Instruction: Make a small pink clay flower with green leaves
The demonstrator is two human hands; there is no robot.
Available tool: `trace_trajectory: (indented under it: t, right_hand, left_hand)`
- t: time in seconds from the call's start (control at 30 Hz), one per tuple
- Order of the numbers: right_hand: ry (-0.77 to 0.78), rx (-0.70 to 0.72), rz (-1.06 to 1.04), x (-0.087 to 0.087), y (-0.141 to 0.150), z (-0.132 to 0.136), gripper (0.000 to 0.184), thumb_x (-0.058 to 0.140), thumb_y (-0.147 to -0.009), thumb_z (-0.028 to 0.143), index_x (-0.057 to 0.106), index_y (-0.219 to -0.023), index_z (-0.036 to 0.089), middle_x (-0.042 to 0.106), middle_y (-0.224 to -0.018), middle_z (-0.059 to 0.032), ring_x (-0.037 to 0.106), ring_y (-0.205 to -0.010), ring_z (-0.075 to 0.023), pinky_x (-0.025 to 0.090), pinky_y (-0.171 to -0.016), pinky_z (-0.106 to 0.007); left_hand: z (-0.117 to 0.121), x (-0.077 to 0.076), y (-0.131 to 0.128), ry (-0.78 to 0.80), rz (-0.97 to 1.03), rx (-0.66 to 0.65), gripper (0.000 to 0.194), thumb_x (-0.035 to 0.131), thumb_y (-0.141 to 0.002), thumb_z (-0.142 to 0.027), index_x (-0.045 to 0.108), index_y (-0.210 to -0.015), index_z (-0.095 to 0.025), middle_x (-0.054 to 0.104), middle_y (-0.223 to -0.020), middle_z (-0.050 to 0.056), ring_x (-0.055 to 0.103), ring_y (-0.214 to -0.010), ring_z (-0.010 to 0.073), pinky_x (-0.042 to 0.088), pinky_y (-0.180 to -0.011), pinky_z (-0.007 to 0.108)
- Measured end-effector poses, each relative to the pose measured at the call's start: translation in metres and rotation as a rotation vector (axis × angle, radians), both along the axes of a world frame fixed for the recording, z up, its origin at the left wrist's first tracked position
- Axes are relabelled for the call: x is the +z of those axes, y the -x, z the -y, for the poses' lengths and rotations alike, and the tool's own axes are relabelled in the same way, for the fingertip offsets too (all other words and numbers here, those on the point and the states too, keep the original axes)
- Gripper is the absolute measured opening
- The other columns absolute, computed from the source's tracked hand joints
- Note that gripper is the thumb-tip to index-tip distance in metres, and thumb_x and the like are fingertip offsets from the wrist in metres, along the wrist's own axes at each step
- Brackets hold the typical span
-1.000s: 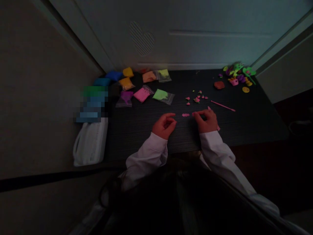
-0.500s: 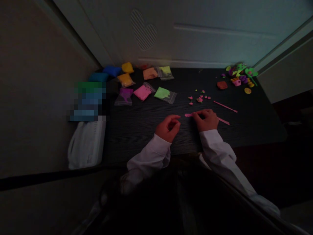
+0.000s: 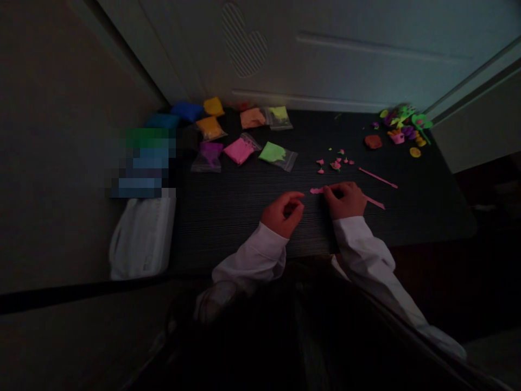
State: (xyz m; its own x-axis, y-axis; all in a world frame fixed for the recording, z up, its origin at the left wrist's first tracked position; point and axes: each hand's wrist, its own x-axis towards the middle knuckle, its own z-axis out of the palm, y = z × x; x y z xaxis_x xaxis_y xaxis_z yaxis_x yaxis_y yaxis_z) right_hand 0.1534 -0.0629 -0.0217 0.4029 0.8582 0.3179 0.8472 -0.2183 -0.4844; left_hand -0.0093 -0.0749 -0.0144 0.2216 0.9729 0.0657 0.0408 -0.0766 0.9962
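Left hand: the left hand (image 3: 279,215) is just above or on the dark tabletop (image 3: 240,217), its thumb and index finger curled toward each other with a narrow gap between the tips.
Right hand: the right hand (image 3: 347,202) is bent over the work, thumb and index fingertips close together at the right end of the pink clay strip; in this dim light I cannot tell whether they grip it or only touch it.
Pink clay strip: the pink clay strip (image 3: 316,190) lies flat between the two hands, its scalloped left end near the left fingertips.
Pink flat piece: a pink flat piece (image 3: 375,202) sticks out to the right from behind the right hand.
Pink stick: a slim pink stick (image 3: 378,178) lies slantwise beyond it.
Small flowers: pink clay flowers (image 3: 336,165) lie scattered beyond the strip.
Far right corner: a reddish-brown lump (image 3: 373,142) sits near a yellow disc (image 3: 415,152) and colourful clay figures (image 3: 402,125).
Clay bags: a green clay bag (image 3: 272,152) lies beside a pink clay bag (image 3: 239,150), then a purple clay bag (image 3: 210,153).
Left edge: a white case (image 3: 143,236).
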Motion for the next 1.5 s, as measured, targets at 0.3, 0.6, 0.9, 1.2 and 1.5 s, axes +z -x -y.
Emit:
trace_trajectory:
  t: [0.3, 0.6, 0.9, 1.2, 1.5]
  right_hand:
    - [-0.102, 0.067, -0.170, 0.002, -0.004, 0.001, 0.020, 0.055, -0.065, 0.036, 0.060, -0.063, 0.017, 0.053, -0.068, -0.0029, 0.049, -0.066, -0.0152, 0.039, -0.066, -0.033]
    - [-0.172, 0.349, -0.513, 0.027, 0.015, 0.022, 0.011, 0.053, -0.069, 0.029, 0.057, -0.068, 0.019, 0.051, -0.072, -0.0006, 0.049, -0.069, -0.0122, 0.039, -0.063, -0.028]
    - [-0.106, 0.515, -0.713, 0.026, 0.030, 0.033, 0.005, 0.056, -0.068, 0.024, 0.057, -0.066, 0.020, 0.049, -0.074, 0.0003, 0.048, -0.072, -0.0112, 0.038, -0.065, -0.027]
    - [-0.117, 0.537, -0.734, 0.018, 0.028, 0.032, 0.004, 0.057, -0.068, 0.024, 0.057, -0.066, 0.021, 0.049, -0.072, 0.0010, 0.048, -0.070, -0.0111, 0.038, -0.066, -0.027]
    - [-0.113, 0.522, -0.720, 0.020, 0.027, 0.031, 0.005, 0.054, -0.070, 0.024, 0.057, -0.067, 0.020, 0.050, -0.071, 0.0003, 0.048, -0.070, -0.0112, 0.039, -0.066, -0.028]
  left_hand:
    - [-0.001, 0.000, 0.000, 0.011, -0.006, 0.017, 0.022, 0.051, -0.069, -0.021, 0.053, -0.090, -0.017, 0.056, -0.077, 0.003, 0.053, -0.070, 0.0110, 0.044, -0.065, 0.024]
    - [-0.006, 0.006, 0.000, 0.124, 0.239, -0.086, 0.064, 0.062, -0.058, -0.019, 0.032, -0.114, -0.027, 0.035, -0.123, 0.007, 0.039, -0.109, 0.0185, 0.041, -0.083, 0.032]
    - [-0.009, 0.004, 0.001, 0.334, 0.578, -0.226, 0.057, 0.064, -0.057, -0.015, 0.039, -0.107, -0.021, 0.057, -0.071, -0.002, 0.056, -0.068, 0.0096, 0.045, -0.069, 0.028]
    - [-0.008, 0.006, 0.001, 0.297, 0.420, -0.150, 0.050, 0.063, -0.058, -0.014, 0.042, -0.103, -0.017, 0.056, -0.065, -0.003, 0.056, -0.060, 0.0085, 0.044, -0.063, 0.025]
    - [-0.008, 0.006, 0.000, 0.233, 0.355, -0.082, 0.044, 0.062, -0.058, -0.015, 0.045, -0.099, -0.016, 0.056, -0.065, -0.003, 0.055, -0.059, 0.0074, 0.043, -0.060, 0.022]
